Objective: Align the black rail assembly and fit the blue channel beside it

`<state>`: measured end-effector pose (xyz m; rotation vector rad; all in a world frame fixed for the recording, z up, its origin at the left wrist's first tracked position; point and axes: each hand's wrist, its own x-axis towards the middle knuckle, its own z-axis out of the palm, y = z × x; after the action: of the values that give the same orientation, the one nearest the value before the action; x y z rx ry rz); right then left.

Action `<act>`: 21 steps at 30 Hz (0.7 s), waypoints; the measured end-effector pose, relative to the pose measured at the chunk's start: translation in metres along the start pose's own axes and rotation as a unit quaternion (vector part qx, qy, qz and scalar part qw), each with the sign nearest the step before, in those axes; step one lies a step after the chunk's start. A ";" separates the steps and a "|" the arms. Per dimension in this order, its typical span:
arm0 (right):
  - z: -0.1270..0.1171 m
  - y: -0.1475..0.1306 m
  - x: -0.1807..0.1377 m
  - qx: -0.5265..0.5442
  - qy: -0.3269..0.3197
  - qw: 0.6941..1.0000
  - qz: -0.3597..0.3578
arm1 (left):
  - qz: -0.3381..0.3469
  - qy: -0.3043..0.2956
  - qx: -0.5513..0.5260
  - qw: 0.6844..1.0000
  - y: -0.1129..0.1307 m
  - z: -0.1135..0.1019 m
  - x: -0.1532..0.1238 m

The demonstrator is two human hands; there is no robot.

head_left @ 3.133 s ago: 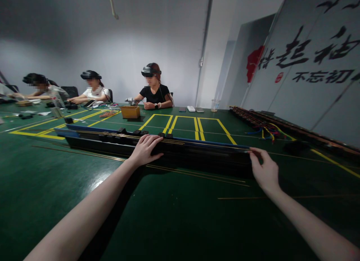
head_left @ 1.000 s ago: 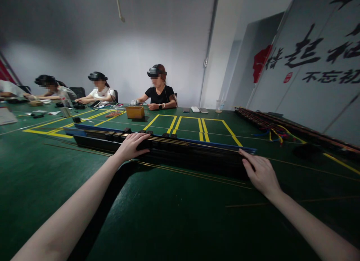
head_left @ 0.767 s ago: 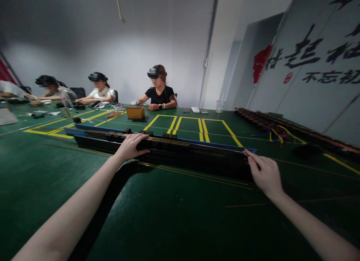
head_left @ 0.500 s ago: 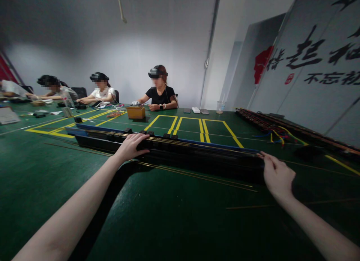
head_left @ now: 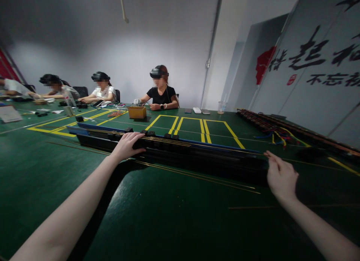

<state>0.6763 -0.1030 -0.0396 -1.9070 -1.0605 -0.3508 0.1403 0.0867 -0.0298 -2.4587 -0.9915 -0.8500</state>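
Observation:
A long black trough (head_left: 202, 164) with a blue far edge lies across the green table (head_left: 174, 223). Several thin brass-coloured rods (head_left: 171, 141) run along it over small black blocks (head_left: 152, 134). My left hand (head_left: 128, 145) rests on the trough and rods with fingers stretched out and thumb apart. At the trough's right end, my right hand (head_left: 282, 175) has thumb and forefinger pinched, apparently on the end of a thin rod; the tip is hard to make out. More loose rods (head_left: 197, 174) lie on the table along the near side.
Several co-workers sit along the far side; one wears a black shirt (head_left: 162, 96). A yellow-brown box (head_left: 137, 112) stands before that person. Long dark strips with coloured wires (head_left: 284, 135) lie at the right. A clear cup (head_left: 221, 108) stands far back.
My right hand has shifted slightly right, away from the trough's end. My left hand stays on the trough, with its fingers a little further left. The view has turned slightly.

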 end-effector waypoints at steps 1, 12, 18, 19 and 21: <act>0.000 0.000 0.000 0.003 0.000 1.000 -0.005 | 0.000 0.001 0.002 1.000 0.000 0.000 0.000; 0.001 -0.001 -0.004 -0.018 -0.016 0.998 -0.053 | -0.030 0.009 0.004 0.999 -0.005 0.000 -0.008; 0.000 -0.006 -0.005 -0.024 -0.008 0.993 -0.114 | -0.011 0.008 -0.001 1.000 0.001 -0.002 -0.003; 0.000 -0.007 -0.005 -0.022 -0.008 0.993 -0.117 | -0.007 0.005 -0.006 1.000 0.004 -0.003 0.000; -0.001 -0.009 -0.006 -0.019 -0.013 0.993 -0.118 | 0.005 -0.003 -0.017 1.000 0.011 -0.003 0.005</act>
<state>0.6659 -0.1049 -0.0371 -1.8280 -1.3091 -0.4830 0.1503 0.0801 -0.0254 -2.4947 -0.9731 -0.8627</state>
